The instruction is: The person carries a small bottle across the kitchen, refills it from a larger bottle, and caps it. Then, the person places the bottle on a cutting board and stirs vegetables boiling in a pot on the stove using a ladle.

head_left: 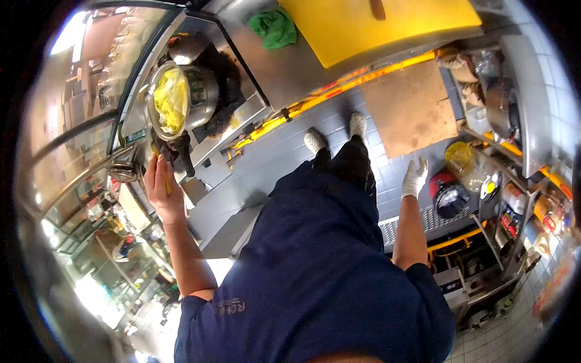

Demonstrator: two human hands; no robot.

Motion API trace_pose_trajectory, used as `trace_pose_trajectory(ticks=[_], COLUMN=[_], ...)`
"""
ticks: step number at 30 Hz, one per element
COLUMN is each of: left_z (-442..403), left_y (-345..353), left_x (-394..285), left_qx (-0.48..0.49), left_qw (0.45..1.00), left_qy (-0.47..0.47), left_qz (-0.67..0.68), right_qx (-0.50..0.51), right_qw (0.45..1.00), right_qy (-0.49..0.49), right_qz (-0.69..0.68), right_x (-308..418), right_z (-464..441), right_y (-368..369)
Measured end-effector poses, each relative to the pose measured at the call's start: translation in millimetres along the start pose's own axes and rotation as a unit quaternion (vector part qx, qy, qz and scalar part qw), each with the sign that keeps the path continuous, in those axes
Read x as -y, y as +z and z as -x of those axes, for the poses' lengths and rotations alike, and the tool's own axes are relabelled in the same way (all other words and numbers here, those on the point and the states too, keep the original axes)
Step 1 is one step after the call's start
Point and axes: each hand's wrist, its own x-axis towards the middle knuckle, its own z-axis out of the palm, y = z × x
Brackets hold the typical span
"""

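My bare left hand (162, 189) is beside the metal pot (203, 97), its fingers bent around a thin yellow handle (168, 185). What the handle belongs to is hard to make out. Pale yellow, leafy-looking food (170, 100) fills the pot, which stands tilted in view on a blackened stove (227, 85). A dark pot handle (183, 158) sticks out just right of my left fingers. My right hand (414, 178), in a white glove, hangs low on the other side with its fingers apart and nothing in it. Near it on the floor is a dark, red-edged bag-like thing (449, 195).
A yellow cutting board (387, 30) lies on the steel counter (278, 66), with a green cloth (272, 28) beside it. Brown cardboard (411, 112) covers part of the floor. Shelves with bottles and containers (514, 199) stand at right. Glass panes (78, 127) edge the stove's left side.
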Motion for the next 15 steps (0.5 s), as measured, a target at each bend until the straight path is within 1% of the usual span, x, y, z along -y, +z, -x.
trace_pose_trajectory(ticks=[2, 4, 5, 6, 8, 9, 10, 11, 12, 14, 15], left_z=[-10.8, -20.5, -25.1, -26.9, -31.5, -21.0, -20.7, -26.8, -28.5, -33.2, -39.0], left_y=[4.3, 10.8, 15.2, 23.9, 51.0, 70.2, 90.3, 103.7, 123.9, 180.3, 207.9], left_x=[-5.1, -16.1, -25.4, -30.4, -46.9, -44.1, -60.6, -81.2, -89.5, -100.0, -105.2], left_qx=[-0.002, 0.001, 0.01, 0.009, 0.012, 0.028, 0.036, 0.075, 0.084, 0.077, 0.076], left_qw=[1.0, 0.998, 0.999, 1.0, 0.998, 0.991, 0.99, 0.994, 0.994, 0.994, 0.994], left_qy=[0.005, 0.025, 0.019, 0.018, 0.064, 0.013, -0.021, 0.007, 0.02, 0.039, 0.049], left_qz=[0.001, -0.057, -0.042, -0.022, 0.007, 0.133, 0.136, 0.077, 0.062, 0.071, 0.066], right_qx=[0.038, 0.061, 0.068, 0.07, 0.115, 0.131, 0.146, 0.159, 0.171, 0.121, 0.122], right_qw=[0.997, 0.992, 0.987, 0.989, 0.975, 0.965, 0.953, 0.951, 0.948, 0.948, 0.951], right_qy=[0.059, 0.096, 0.147, 0.129, 0.182, 0.222, 0.26, 0.253, 0.247, 0.293, 0.283], right_qz=[0.033, 0.046, 0.023, -0.028, 0.049, 0.051, 0.053, 0.079, 0.104, 0.024, 0.039], right_x=[-10.2, -23.1, -28.1, -70.1, -54.1, -48.4, -40.5, -54.4, -66.8, -51.3, -49.2], right_z=[11.5, 21.3, 25.8, 31.8, 35.2, 36.8, 35.9, 38.4, 40.6, 40.4, 38.6], right_y=[-5.0, -8.8, -11.0, -7.5, -23.6, -29.0, -34.0, -36.8, -39.5, -41.1, -44.8])
